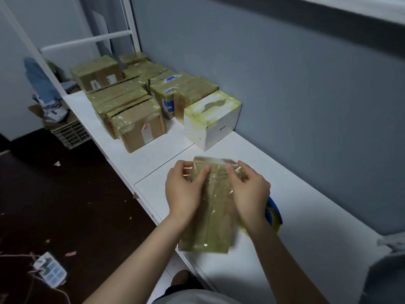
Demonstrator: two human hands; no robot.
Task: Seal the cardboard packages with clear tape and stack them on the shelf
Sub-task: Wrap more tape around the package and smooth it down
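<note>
Cardboard package (210, 216), wrapped in clear tape, held in both our hands above the near edge of the white shelf (317, 227).
Our left hand (184, 189) and right hand (249, 189) each grip its far end, thumbs on top. The package is blurred, so we cannot tell whether it touches the shelf. The tape roll (274, 212) is mostly hidden behind our right wrist.

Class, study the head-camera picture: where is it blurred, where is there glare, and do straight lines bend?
Head view: the tape-wrapped brown cardboard package held by the left hand and right hand is motion-blurred; small glints of glare sit on its clear tape; the white metal frame bar bows only slightly from the wide-angle lens; lighting is dim, shadows soft.
</note>
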